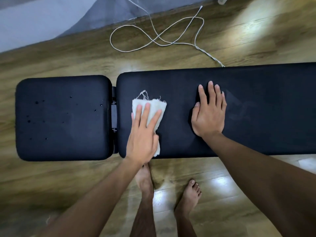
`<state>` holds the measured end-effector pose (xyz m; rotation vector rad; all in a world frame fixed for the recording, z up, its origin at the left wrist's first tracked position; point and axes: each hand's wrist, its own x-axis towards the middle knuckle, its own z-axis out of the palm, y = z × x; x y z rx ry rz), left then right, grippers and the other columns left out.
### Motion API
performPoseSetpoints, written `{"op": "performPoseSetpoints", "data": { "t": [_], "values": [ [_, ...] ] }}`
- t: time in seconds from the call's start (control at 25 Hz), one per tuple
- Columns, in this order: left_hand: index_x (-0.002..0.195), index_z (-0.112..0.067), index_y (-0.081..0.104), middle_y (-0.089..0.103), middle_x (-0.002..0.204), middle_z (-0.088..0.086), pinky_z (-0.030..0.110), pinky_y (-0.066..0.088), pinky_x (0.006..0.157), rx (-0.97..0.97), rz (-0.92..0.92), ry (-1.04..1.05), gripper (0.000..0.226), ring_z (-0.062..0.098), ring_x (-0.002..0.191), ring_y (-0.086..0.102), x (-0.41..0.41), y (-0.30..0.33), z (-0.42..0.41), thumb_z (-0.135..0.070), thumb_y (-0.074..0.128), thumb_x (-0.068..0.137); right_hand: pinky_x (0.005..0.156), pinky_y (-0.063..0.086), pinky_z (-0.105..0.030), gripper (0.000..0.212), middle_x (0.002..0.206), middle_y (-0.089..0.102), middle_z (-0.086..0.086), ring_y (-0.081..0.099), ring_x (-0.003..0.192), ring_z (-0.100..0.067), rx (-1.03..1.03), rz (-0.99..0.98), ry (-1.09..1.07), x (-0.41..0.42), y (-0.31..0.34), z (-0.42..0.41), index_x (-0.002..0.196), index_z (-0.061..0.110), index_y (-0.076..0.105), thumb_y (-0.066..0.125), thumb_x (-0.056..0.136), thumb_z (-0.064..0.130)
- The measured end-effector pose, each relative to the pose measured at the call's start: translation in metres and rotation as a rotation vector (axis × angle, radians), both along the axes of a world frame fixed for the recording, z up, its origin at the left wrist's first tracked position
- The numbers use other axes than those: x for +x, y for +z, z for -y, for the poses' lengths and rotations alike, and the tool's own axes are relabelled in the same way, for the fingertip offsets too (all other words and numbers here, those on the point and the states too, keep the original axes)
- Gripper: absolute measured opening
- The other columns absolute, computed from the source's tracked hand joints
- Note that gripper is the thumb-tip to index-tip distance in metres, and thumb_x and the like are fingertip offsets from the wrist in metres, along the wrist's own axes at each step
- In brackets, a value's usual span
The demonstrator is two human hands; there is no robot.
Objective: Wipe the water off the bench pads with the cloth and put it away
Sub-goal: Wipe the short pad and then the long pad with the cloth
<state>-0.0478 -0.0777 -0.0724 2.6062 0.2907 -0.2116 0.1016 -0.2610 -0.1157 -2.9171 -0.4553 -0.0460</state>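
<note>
A black bench lies across the view in two pads. The short seat pad (pixel 63 117) on the left carries several water drops (pixel 36 102). The long back pad (pixel 256 106) on the right shows faint wipe streaks. A frayed white cloth (pixel 156 106) lies at the left end of the long pad. My left hand (pixel 143 134) presses flat on the cloth with fingers spread. My right hand (pixel 209 113) rests flat, palm down, on the long pad to the right of the cloth, holding nothing.
A hinge gap (pixel 114 117) separates the two pads. A white cable (pixel 153 35) loops on the wooden floor behind the bench. My bare feet (pixel 189 195) stand on the floor in front of it. A grey wall base runs along the top left.
</note>
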Motion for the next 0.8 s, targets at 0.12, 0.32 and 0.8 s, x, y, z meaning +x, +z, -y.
{"op": "performPoseSetpoints", "data": {
  "t": [0.12, 0.32, 0.8],
  "values": [
    [0.158, -0.017, 0.031, 0.011, 0.168, 0.014, 0.058, 0.003, 0.126, 0.004, -0.014, -0.005, 0.076, 0.037, 0.156, -0.002, -0.022, -0.002, 0.011, -0.015, 0.032, 0.082, 0.125, 0.014, -0.046, 0.056, 0.164, 0.023, -0.009, 0.017, 0.152, -0.029, -0.005, -0.004, 0.002, -0.001, 0.001, -0.001, 0.154, 0.022, 0.029, 0.031, 0.099, 0.030],
    [0.158, -0.017, 0.031, 0.010, 0.168, 0.015, 0.054, -0.003, 0.126, -0.054, 0.016, 0.020, 0.074, 0.036, 0.156, -0.004, 0.015, -0.002, 0.000, -0.019, 0.026, 0.085, 0.124, 0.014, -0.047, 0.057, 0.164, 0.024, -0.010, 0.018, 0.152, -0.029, -0.006, -0.004, 0.005, -0.002, 0.004, -0.001, 0.155, 0.021, 0.030, 0.031, 0.098, 0.031],
    [0.159, -0.018, 0.029, 0.008, 0.169, 0.015, 0.055, 0.010, 0.126, 0.004, 0.041, 0.029, 0.071, 0.037, 0.156, -0.002, 0.081, -0.006, -0.045, -0.019, 0.032, 0.088, 0.123, 0.014, -0.055, 0.062, 0.165, 0.018, -0.015, 0.015, 0.152, -0.035, -0.104, -0.060, 0.017, -0.002, 0.012, -0.004, 0.155, 0.017, 0.030, 0.034, 0.099, 0.045]
  ]
}}
